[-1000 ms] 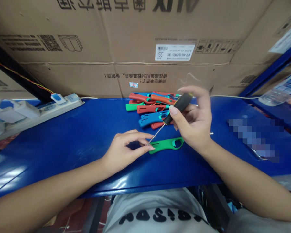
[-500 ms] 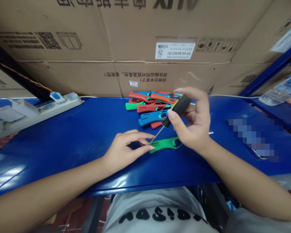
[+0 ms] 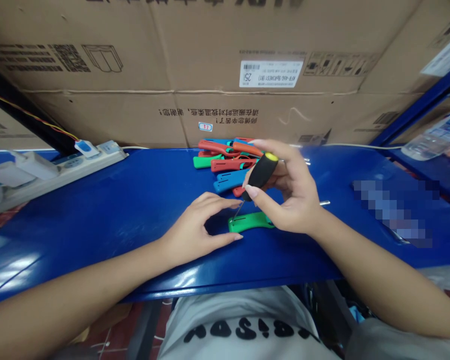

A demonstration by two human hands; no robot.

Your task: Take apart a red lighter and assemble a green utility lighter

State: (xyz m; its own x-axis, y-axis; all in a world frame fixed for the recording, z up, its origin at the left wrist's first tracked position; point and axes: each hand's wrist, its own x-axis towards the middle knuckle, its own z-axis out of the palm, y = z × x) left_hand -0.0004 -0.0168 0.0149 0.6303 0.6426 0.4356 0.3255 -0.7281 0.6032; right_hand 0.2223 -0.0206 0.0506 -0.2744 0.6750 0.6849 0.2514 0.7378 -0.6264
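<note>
A green long-nosed lighter [image 3: 249,223] lies flat on the blue table, its metal tip poking out past my right hand. My right hand [image 3: 294,192] grips a screwdriver [image 3: 261,176] with a black handle and yellow end. The screwdriver leans to the right, its thin shaft pointing down at the left end of the green lighter. Around that same end, my left hand [image 3: 195,227] has its thumb and fingers apart, close beside the lighter and the shaft. Whether a fingertip touches either one I cannot tell.
Behind my hands lies a pile of red, blue and green lighters [image 3: 225,164]. A large cardboard box [image 3: 127,115] stands along the back. At left is a power strip [image 3: 75,172] with plugs; at right, a blurred-out object [image 3: 392,212] and a plastic bottle [image 3: 422,147].
My left thumb and fingers have spread away from the lighter's end. My right hand has shifted slightly left, and the screwdriver stands more upright.
</note>
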